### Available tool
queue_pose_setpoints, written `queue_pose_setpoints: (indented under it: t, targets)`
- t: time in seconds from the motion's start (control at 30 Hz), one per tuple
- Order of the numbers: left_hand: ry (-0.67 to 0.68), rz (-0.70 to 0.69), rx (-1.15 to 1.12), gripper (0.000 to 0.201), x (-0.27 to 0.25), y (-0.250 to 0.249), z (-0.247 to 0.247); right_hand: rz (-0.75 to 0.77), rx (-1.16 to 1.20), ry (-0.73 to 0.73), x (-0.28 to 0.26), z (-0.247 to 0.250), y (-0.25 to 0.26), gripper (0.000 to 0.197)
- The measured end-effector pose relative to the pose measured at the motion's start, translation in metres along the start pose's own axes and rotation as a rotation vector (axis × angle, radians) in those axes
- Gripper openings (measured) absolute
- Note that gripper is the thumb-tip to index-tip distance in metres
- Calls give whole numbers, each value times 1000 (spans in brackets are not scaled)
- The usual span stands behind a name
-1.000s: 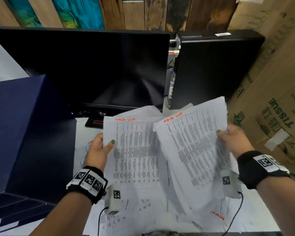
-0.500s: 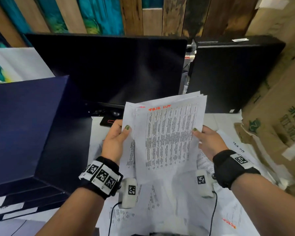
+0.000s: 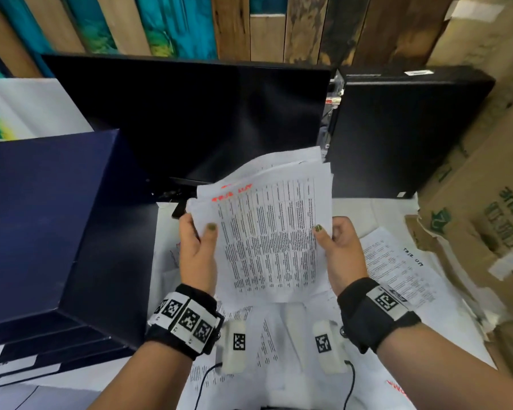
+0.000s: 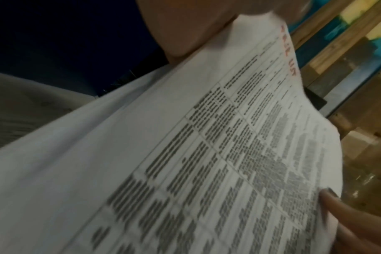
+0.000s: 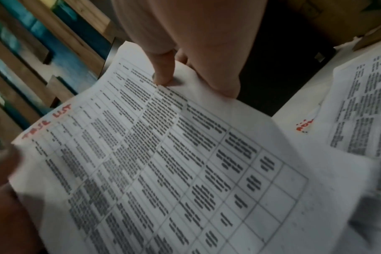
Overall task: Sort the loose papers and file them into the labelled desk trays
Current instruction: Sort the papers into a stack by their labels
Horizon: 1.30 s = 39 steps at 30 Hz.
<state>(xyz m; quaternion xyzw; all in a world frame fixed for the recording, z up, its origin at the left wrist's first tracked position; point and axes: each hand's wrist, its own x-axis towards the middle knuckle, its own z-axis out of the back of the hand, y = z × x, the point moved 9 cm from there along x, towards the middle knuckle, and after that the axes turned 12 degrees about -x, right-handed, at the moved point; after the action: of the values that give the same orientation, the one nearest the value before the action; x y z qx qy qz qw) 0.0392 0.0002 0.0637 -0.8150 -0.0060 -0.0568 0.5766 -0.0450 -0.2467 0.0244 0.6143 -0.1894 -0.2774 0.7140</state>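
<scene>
I hold a small stack of printed sheets (image 3: 267, 232) upright over the desk, the top one a table headed in red handwriting. My left hand (image 3: 197, 250) grips its left edge, thumb on the front. My right hand (image 3: 338, 250) grips the right edge the same way. The left wrist view shows the stack (image 4: 207, 154) slanting across with my left hand (image 4: 185, 25) at its top. In the right wrist view my right hand (image 5: 176, 56) pinches the stack (image 5: 163, 163). Dark blue stacked trays (image 3: 51, 347) with white labels stand at the left.
More loose printed papers (image 3: 397, 270) cover the white desk (image 3: 376, 211) below and right of my hands. A black monitor (image 3: 196, 119) and a black computer case (image 3: 403, 131) stand behind. Cardboard boxes (image 3: 486, 208) crowd the right edge.
One second ago each hand held a separate sheet, spread apart. They came together into one stack held between both hands, and my view has shifted right and up.
</scene>
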Motion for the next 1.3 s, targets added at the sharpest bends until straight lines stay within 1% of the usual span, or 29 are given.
queue_pose_setpoints:
  t: [0.03,0.1,0.13,0.2,0.23,0.3,0.37,0.43,0.5,0.57,0.63,0.73,0.8,0.87,0.93,1.0,1.07,1.17,1.23,1.3]
  targets:
    - [-11,5,8,28,1,3,4,3,8,11,-3,1,-1,24]
    - [-25,9,37,17,3,6,12,-24,7,75,-9,-3,-7,37]
    - [-21,13,38,13,4,7,12,-21,-37,102,-11,-6,-7,40]
    - [3,-19,37,18,5,-1,9,16,-154,124,-12,-10,-1,33]
    - [12,-47,33,20,6,-9,6,31,-171,118,-12,-10,4,29]
    - [-8,-122,20,17,8,-24,4,71,-144,93,-12,-10,15,28]
    - [-22,-215,7,18,9,-37,5,104,-92,63,-12,-9,23,27]
    - [12,-266,29,21,7,-38,5,126,-83,69,-15,-10,25,25]
    - [72,-234,101,19,2,-27,2,120,-129,92,-18,-15,19,27]
    - [98,-190,162,15,-1,-16,0,103,-186,96,-19,-17,16,27]
    - [101,-168,188,13,-3,-18,-4,112,-183,81,-18,-16,19,25]
    - [69,-189,198,11,-2,-31,-6,141,-133,79,-16,-14,29,22]
    - [53,-175,188,12,1,-32,-4,147,-157,94,-15,-16,29,24]
    - [41,-111,173,14,4,-19,2,123,-227,108,-13,-19,18,23]
    - [26,-1,172,21,6,5,10,92,-322,120,-9,-21,4,20]
    - [26,81,207,25,5,19,13,83,-363,120,-8,-22,-1,23]
    - [4,82,237,25,5,17,13,95,-343,106,-7,-20,5,22]
    - [-60,-4,298,22,9,-7,12,141,-263,75,-2,-14,19,14]
    - [-82,-17,330,21,15,-13,15,127,-227,106,2,-11,14,16]
    - [-86,25,418,16,22,-2,24,54,-339,177,8,-5,-9,17]
